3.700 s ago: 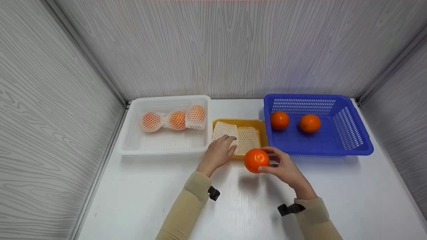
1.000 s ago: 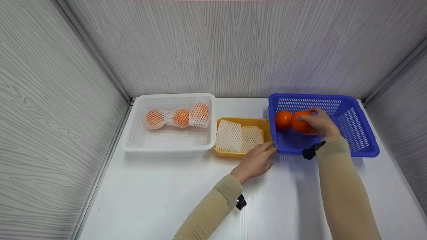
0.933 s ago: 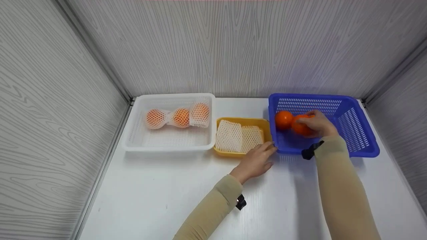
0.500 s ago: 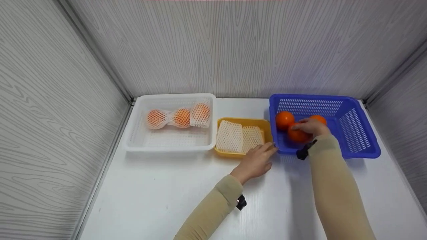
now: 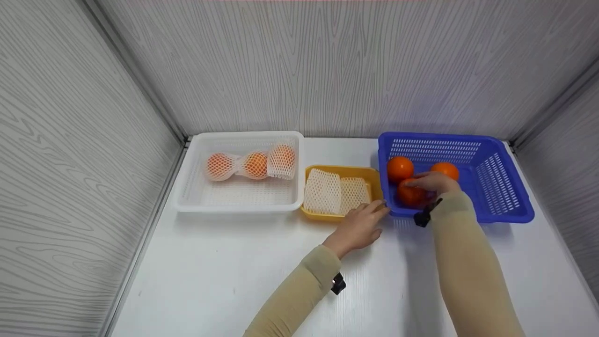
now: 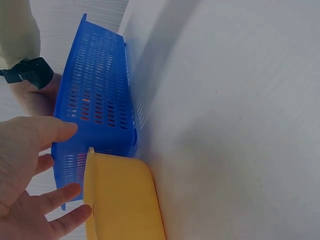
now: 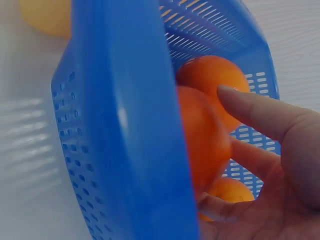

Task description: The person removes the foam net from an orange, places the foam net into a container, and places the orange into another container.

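In the head view my right hand reaches into the blue basket. Its fingers spread loosely against an orange in the front left corner. In the right wrist view the thumb stretches past that near orange, overlapping the orange behind it; the near basket rim hides part of the fruit. Two more oranges lie there, one at the back left and one farther right. My left hand has its fingers extended at the yellow tray's front corner, fingertips right by the blue basket's rim.
White foam net sleeves lie in the yellow tray. At left stands a white basket with several net-wrapped oranges. A wood-grain panel rises behind, and side panels flank the white table.
My right hand has brought an orange from before the yellow tray into the blue basket, then shifted it to the front left. My left hand moved right, away from the net sleeves.
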Motion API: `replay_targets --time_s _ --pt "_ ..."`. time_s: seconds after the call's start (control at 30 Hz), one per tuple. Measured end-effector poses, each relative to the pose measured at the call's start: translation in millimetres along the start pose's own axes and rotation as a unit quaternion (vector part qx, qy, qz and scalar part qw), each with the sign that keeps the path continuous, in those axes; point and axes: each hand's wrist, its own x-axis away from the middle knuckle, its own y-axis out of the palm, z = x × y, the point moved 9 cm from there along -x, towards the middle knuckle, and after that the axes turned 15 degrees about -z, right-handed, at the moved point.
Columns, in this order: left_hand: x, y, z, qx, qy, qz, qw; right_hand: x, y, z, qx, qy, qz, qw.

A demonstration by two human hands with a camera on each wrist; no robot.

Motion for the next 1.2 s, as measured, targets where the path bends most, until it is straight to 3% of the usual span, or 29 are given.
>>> replay_targets --time_s 0.17,0.23,0.5,0.77,0.97,1.2 --pt "-0.9 0.8 1.2 -0.003 0.004 -0.004 1.0000 1.5 -5 -9 0.044 -0.015 -0.009 0.9989" --pt "-1.0 1.1 1.8 -0.003 0.006 -0.009 0.9999 0.3 -8 -16 0.092 -0.031 -0.009 0.9952" --pt "2.5 0.4 1.4 0.034 0.020 -0.025 0.9989 11.9 -11 -36 0.164 -0.081 0.021 0.9830" --pt "14.3 -16.1 -10.6 0.067 0.011 0.036 0.9971 34.0 5 -58 0.225 -0.141 0.025 0.9637" --pt "30.2 -25.7 -26.8 0.091 -0.023 0.055 0.9941 47.1 18 -65 0.277 -0.158 0.031 0.9473" --pt "52.1 -39.6 -51.3 0.101 -0.047 0.082 0.9904 61.8 43 -70 0.289 -0.197 0.027 0.9365"
